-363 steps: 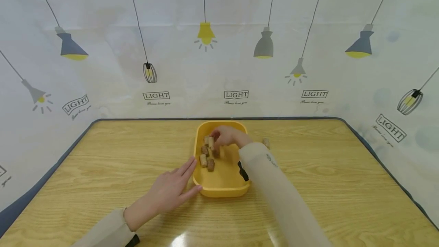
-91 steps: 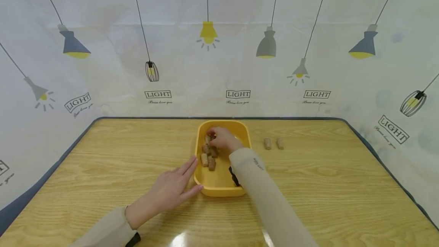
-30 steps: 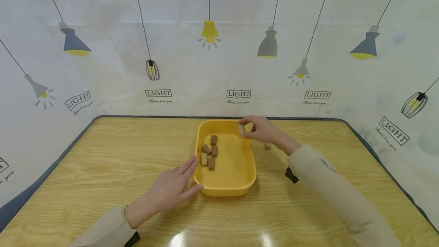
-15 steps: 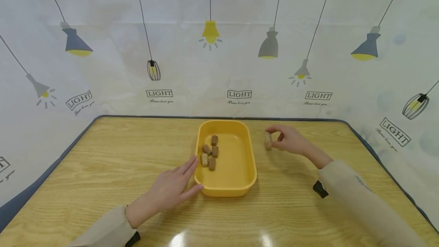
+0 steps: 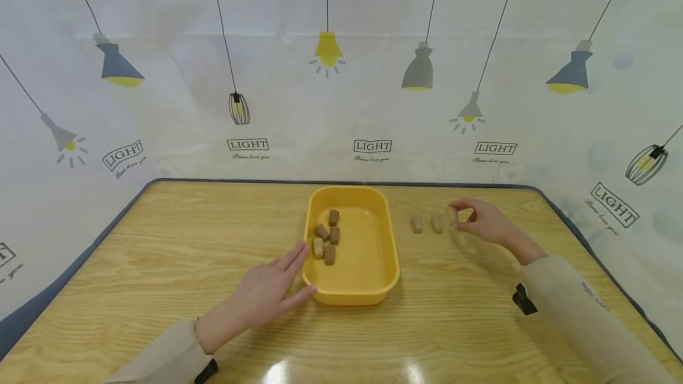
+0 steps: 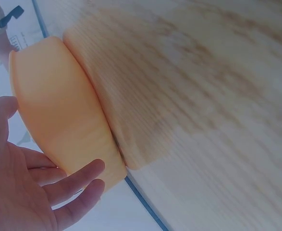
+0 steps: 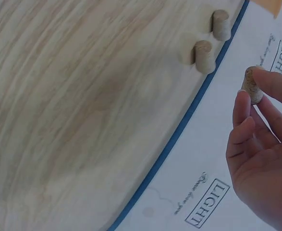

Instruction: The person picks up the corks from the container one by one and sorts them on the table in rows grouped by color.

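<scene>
My right hand [image 5: 485, 222] pinches a pale cork [image 5: 453, 216] between thumb and fingertips, right of two other pale corks, a nearer one [image 5: 436, 223] and a farther one [image 5: 417, 224], upright on the table. In the right wrist view the held cork [image 7: 252, 85] is gripped near its ends. My left hand [image 5: 267, 292] lies with extended fingers against the left wall of a yellow plastic tub [image 5: 368, 298]. In the left wrist view its fingers [image 6: 78, 183] touch the tub's outer side [image 6: 64, 106]. Inside, at the left, are one pale cork [image 5: 318, 248] and several brown corks [image 5: 329, 255].
A wood-grain table [image 5: 213, 224] with a dark blue edge [image 5: 256, 181] carries everything. Behind and on both sides stands a white backdrop [image 5: 293, 105] printed with hanging lamps. Both forearms wear beige sleeves [image 5: 571, 307].
My right hand has lifted a pale cork out of the tub and carried it rightward, past the two standing corks. The left hand keeps its place against the tub.
</scene>
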The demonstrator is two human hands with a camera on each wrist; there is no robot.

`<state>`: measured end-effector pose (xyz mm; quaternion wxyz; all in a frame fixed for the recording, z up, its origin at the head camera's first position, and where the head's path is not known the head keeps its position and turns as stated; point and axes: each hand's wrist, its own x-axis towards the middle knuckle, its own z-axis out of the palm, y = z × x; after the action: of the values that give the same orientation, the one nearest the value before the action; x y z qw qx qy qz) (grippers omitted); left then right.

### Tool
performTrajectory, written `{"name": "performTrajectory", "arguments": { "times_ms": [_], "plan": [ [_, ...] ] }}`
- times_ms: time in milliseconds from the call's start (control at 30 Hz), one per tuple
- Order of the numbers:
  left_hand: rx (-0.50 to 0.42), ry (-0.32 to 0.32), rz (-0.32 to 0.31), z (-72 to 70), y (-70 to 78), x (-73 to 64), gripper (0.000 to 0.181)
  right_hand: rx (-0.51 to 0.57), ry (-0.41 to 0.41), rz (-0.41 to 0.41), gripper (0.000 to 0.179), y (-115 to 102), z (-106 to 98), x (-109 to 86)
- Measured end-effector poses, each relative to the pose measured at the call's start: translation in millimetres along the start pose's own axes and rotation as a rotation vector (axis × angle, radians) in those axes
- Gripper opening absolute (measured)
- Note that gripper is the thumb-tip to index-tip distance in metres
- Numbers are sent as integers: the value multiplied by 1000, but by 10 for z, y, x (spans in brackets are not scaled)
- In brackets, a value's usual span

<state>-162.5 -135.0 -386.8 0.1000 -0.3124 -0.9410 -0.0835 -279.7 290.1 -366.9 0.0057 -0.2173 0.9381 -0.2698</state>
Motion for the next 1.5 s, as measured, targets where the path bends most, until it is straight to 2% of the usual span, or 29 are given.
{"name": "performTrajectory", "arguments": {
  "times_ms": [133,600,933,1233,1500],
  "plan": [
    [-2,-5,0,2,-1,2,69,7,1,15,45,104,17,-9],
    [-3,-8,-1,15,-11,0,70,9,8,105,45,268,139,16],
    [-2,8,6,11,-11,4,70,13,15,95,44,379,164,45],
    [-3,-21,-9,15,-16,11,71,43,4,70,43,403,195,71],
    [-1,-43,-19,12,-16,11,71,55,-9,98,43,389,202,71]
  ]
}}
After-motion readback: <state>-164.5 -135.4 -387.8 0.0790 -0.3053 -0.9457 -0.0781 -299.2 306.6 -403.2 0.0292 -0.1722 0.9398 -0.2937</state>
